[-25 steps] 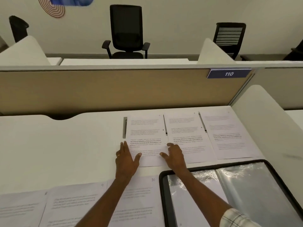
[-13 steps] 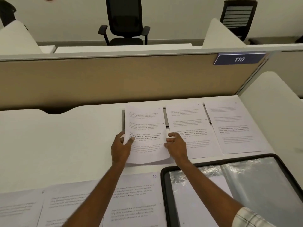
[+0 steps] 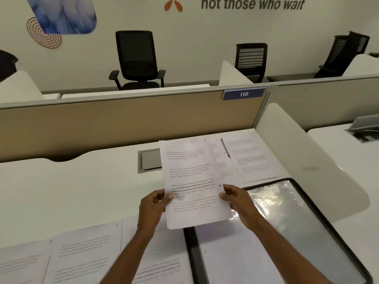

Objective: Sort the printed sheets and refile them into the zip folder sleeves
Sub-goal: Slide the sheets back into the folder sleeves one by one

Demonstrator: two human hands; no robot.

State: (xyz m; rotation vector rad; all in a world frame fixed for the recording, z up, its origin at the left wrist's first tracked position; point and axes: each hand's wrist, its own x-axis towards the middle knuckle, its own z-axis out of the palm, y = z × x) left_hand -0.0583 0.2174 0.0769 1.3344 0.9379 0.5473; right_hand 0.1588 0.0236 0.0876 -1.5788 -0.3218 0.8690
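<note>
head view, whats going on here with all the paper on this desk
A person holds one printed sheet up above the desk, the left hand pinching its left edge, the right hand its right edge. More sheets lie at the desk's back and near edge. The zip folder lies open at the right, clear sleeves showing; the held sheet is not yet in one.

Left grip (image 3: 152,203): thumb pressed on the front of the sheet (image 3: 190,160), fingers curled behind its left edge, pinching it.
Right grip (image 3: 239,199): thumb on the front at the right edge, fingers behind, pinching the same sheet.
Level: both grips side by side, at the sheet's lower half.
Forearms: bare, reaching up from the lower edge, angled towards each other.
</note>
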